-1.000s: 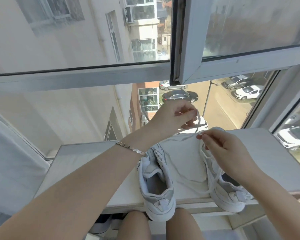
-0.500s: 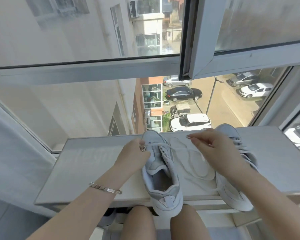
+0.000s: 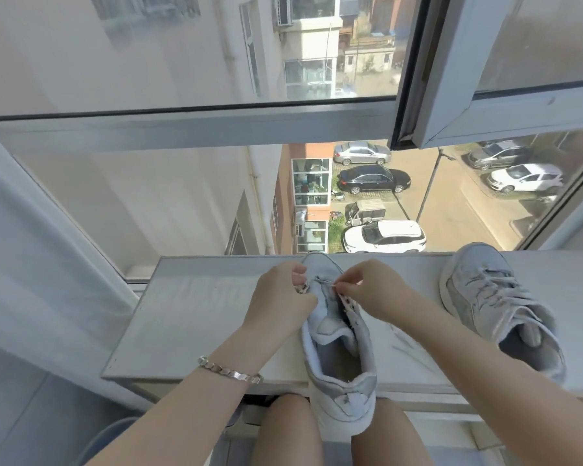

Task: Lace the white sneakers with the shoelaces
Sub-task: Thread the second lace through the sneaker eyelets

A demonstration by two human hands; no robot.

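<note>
A white sneaker without laces (image 3: 339,358) lies on the pale shelf (image 3: 189,317), heel toward me and hanging over the front edge. My left hand (image 3: 280,297) grips the left eyelet flap near the toe. My right hand (image 3: 367,290) pinches the tip of a white shoelace (image 3: 408,344) at a front eyelet; the rest of the lace trails on the shelf under my right forearm. A second white sneaker (image 3: 495,307), laced, lies to the right on the shelf.
The shelf runs along a large window (image 3: 216,129) with an open sash at upper right. A white curtain (image 3: 31,264) hangs at the left. My knees sit just below the shelf's front edge.
Both hands came down from holding the lace in the air onto the left sneaker. The left hand took hold of its eyelet flap and the right hand brought the lace tip to a front eyelet.
</note>
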